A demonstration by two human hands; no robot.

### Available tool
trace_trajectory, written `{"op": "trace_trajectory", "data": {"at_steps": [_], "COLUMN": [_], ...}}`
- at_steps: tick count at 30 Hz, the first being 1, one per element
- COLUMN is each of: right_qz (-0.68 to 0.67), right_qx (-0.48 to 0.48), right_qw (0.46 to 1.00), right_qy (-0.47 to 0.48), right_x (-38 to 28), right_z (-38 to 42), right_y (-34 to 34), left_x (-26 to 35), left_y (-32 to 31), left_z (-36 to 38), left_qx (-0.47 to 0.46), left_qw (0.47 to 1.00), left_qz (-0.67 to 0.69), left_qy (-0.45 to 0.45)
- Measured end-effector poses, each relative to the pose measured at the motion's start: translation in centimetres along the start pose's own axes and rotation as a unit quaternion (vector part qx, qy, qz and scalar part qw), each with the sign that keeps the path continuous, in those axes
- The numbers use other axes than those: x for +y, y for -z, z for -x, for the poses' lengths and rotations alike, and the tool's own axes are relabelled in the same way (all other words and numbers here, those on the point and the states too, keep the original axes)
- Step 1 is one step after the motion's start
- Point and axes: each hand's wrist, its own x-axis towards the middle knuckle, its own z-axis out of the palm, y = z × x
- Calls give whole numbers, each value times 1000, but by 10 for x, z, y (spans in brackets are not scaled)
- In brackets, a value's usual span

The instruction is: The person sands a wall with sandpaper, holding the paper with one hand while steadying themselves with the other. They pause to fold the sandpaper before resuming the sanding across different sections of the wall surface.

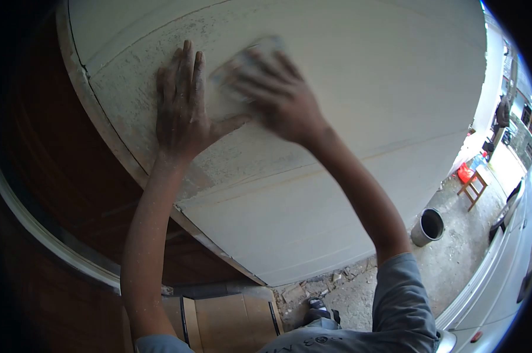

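My left hand [184, 112] lies flat against the pale plastered wall [372, 88], its dusty fingers pointing up and its thumb stretched to the right. Just right of it, my right hand [277, 103] is smeared by motion. Under its fingers, pressed to the wall, is a flat pale rectangular sheet [271, 42] that looks like sandpaper; blur hides its details. Grey speckled, rough patches [127, 85] show on the wall around my left hand, and a faint seam line runs below both hands.
A brown wooden door [71, 153] with a pale frame stands at the left. Flattened cardboard [221, 320] lies below. Rubble [304, 288] runs along the wall's foot. At the right are a bucket [428, 227], a wooden stool [473, 188], a red bag [465, 173] and a silver car [489, 294].
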Motion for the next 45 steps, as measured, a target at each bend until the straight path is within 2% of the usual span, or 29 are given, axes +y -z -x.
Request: {"op": "trace_trajectory", "data": {"at_steps": [1, 2, 4, 5, 6, 9, 11, 13, 16, 17, 18, 20, 21, 23, 25, 27, 29, 32, 33, 35, 36, 37, 39, 40, 41, 42, 43, 45], "right_qz": [-16, 115, 189, 90, 48, 52, 43, -6, -4, 115, 151, 212, 249, 205, 107, 33, -53, -20, 95, 192, 147, 159, 169, 114, 52, 29, -36, -35], "right_qx": [69, 99, 226, 304, 390, 286, 201, 36, 111, 121, 184, 248, 282, 267, 229, 124, 30, 77, 125, 229, 278, 322, 299, 274, 222, 119, 99, 22], "right_qw": [996, 984, 944, 923, 866, 921, 966, 998, 990, 977, 956, 930, 890, 921, 951, 986, 994, 991, 979, 934, 903, 875, 897, 919, 949, 974, 987, 997], "right_qy": [-48, -95, -148, -217, -311, -260, -156, -56, -89, -130, -171, -171, -257, -195, -177, -106, -86, -110, -128, -197, -294, -323, -280, -259, -219, -192, -123, -61], "right_x": [20, 45, 105, 123, 116, 87, 16, -30, 20, 47, 75, 123, 119, 104, 64, 6, -37, 4, 31, 87, 88, 94, 79, 55, 18, -12, -41, -47], "right_z": [14, 31, 73, 92, 88, 87, 49, 36, 61, 80, 102, 143, 144, 126, 94, 67, 57, 85, 99, 134, 134, 140, 127, 108, 86, 79, 65, 76], "right_y": [6, 17, 40, 53, 61, 19, -15, -23, -1, 11, 22, 50, 51, 42, 5, -16, -33, -7, 6, 27, 44, 39, 16, 0, -9, -30, -39, -36], "left_x": [2, 3, 3, 4, 4, 5, 0, -2, -2, -2, 0, 5, 5, 6, 6, 5, 4, 6, 6, 6, 5, 6, 10, 9, 8, 7, 6, 7], "left_y": [4, 6, 5, 4, 4, 4, 1, -1, -2, -1, 0, 3, 3, 4, 2, 3, 4, 6, 5, 3, 2, 3, 4, 3, 3, 4, 3, 3], "left_z": [-3, -5, -5, -4, -6, -4, -3, 0, -2, -2, -2, -6, -8, -7, -5, -6, -5, -6, -7, -7, -9, -10, -7, -7, -7, -8, -7, -6], "left_qx": [-6, -12, -8, -7, -3, -8, 0, 19, 17, 12, 6, -8, -7, -12, -13, -12, -10, -11, -10, -14, -15, -19, -27, -27, -25, -25, -25, -28], "left_qw": [1000, 1000, 1000, 1000, 1000, 1000, 999, 1000, 1000, 999, 999, 997, 997, 996, 996, 997, 998, 998, 997, 997, 996, 995, 994, 994, 993, 994, 994, 995], "left_qz": [-4, -8, -7, -7, -14, -27, -36, -13, -21, -34, -48, -75, -79, -85, -86, -80, -67, -68, -72, -79, -87, -94, -103, -108, -115, -109, -103, -92], "left_qy": [-6, -12, -10, -8, -7, 1, 0, 14, 9, 8, 7, 5, 2, -1, -2, -1, -3, -2, -3, -2, -3, -2, 0, -2, -6, -5, -4, -2]}}
